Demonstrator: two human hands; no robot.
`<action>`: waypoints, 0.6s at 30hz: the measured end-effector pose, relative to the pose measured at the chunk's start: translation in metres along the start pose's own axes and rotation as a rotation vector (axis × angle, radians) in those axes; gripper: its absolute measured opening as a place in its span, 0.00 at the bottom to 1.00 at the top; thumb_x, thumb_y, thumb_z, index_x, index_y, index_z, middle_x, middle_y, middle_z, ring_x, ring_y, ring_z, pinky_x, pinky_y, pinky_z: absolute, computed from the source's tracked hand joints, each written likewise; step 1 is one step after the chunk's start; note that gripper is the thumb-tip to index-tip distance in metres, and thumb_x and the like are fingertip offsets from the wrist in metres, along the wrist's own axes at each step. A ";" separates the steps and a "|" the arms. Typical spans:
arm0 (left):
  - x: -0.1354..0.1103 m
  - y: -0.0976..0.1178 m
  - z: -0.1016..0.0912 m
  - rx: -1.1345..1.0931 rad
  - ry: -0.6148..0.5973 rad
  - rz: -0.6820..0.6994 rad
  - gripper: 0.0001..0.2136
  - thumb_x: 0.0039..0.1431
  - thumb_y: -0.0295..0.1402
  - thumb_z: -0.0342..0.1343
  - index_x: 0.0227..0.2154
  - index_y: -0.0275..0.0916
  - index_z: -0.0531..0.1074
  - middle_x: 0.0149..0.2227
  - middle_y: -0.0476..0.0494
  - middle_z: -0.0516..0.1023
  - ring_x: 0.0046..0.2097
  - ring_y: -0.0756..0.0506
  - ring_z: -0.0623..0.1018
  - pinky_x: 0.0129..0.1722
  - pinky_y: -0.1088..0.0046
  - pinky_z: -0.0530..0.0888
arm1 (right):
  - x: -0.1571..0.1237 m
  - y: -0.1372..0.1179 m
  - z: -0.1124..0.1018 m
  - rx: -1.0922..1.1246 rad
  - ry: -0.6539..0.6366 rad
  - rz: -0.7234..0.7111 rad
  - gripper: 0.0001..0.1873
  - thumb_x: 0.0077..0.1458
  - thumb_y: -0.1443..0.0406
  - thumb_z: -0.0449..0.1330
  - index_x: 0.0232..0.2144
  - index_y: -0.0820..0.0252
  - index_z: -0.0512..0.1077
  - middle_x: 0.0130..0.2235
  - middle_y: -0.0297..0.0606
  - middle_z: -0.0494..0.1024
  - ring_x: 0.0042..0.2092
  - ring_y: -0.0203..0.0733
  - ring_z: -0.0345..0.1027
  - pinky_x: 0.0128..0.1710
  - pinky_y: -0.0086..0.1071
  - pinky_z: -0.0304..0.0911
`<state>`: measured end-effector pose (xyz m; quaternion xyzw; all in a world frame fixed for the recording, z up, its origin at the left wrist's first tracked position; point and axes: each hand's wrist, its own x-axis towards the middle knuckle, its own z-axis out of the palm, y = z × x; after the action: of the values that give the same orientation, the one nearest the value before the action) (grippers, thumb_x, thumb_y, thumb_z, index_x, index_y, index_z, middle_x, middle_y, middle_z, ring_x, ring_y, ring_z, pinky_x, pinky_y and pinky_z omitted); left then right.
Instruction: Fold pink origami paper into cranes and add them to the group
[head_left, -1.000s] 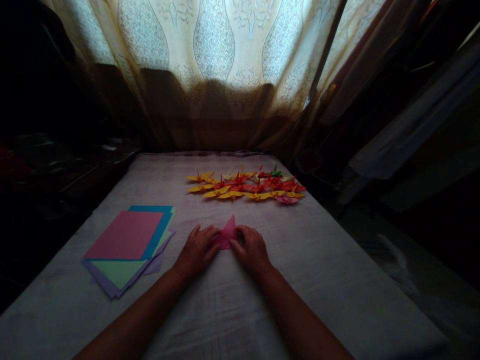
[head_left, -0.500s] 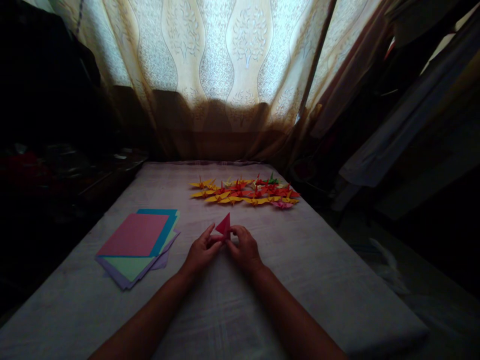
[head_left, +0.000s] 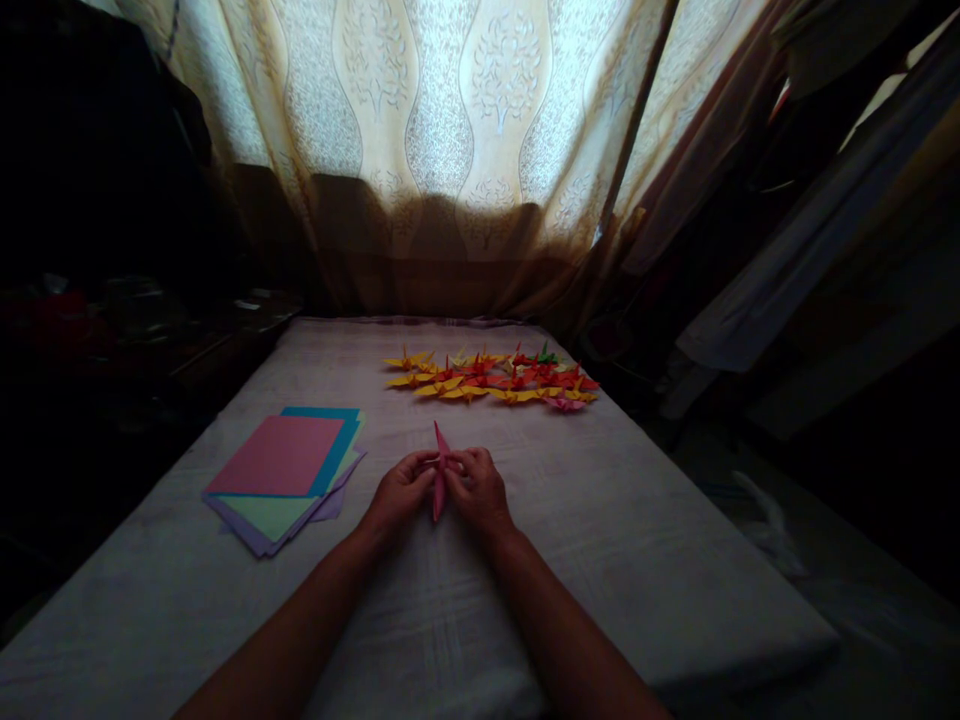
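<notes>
A folded pink paper piece [head_left: 438, 476] stands edge-on between my two hands, just above the cloth-covered table [head_left: 615, 560]. My left hand [head_left: 401, 492] pinches its left side and my right hand [head_left: 474, 490] pinches its right side, fingers closed on it. The paper's tip points away from me. To the left lies a stack of coloured paper sheets [head_left: 285, 472], pink on top.
Several folded paper cranes [head_left: 491, 378], yellow, red, pink and green, lie in rows at the far middle of the table. A patterned curtain [head_left: 465, 150] hangs behind. Dark furniture lies to the left, and the table edge drops off at the right.
The pink paper lay flat under my fingers, then was lifted as a triangle; now it is turned edge-on and held upright between both hands. The camera view shifted slightly.
</notes>
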<state>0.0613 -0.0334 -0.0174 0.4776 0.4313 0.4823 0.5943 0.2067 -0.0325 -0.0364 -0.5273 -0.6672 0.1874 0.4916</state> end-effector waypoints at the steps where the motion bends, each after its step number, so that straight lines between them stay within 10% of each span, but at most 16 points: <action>1: 0.000 0.000 0.001 -0.015 -0.006 -0.005 0.22 0.44 0.42 0.65 0.43 0.37 0.75 0.42 0.39 0.82 0.40 0.42 0.82 0.38 0.68 0.77 | -0.001 0.000 -0.001 0.026 -0.018 0.018 0.12 0.53 0.66 0.58 0.40 0.56 0.77 0.40 0.41 0.75 0.38 0.41 0.72 0.41 0.35 0.70; 18: -0.002 -0.003 0.005 0.007 -0.006 0.054 0.19 0.44 0.41 0.66 0.39 0.36 0.79 0.42 0.40 0.83 0.45 0.39 0.80 0.49 0.63 0.74 | -0.003 -0.005 -0.005 0.161 -0.052 0.097 0.15 0.51 0.60 0.59 0.39 0.59 0.77 0.36 0.38 0.79 0.31 0.37 0.72 0.35 0.30 0.69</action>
<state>0.0664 -0.0367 -0.0190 0.4927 0.4180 0.4954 0.5806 0.2087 -0.0382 -0.0313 -0.5126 -0.6362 0.2778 0.5053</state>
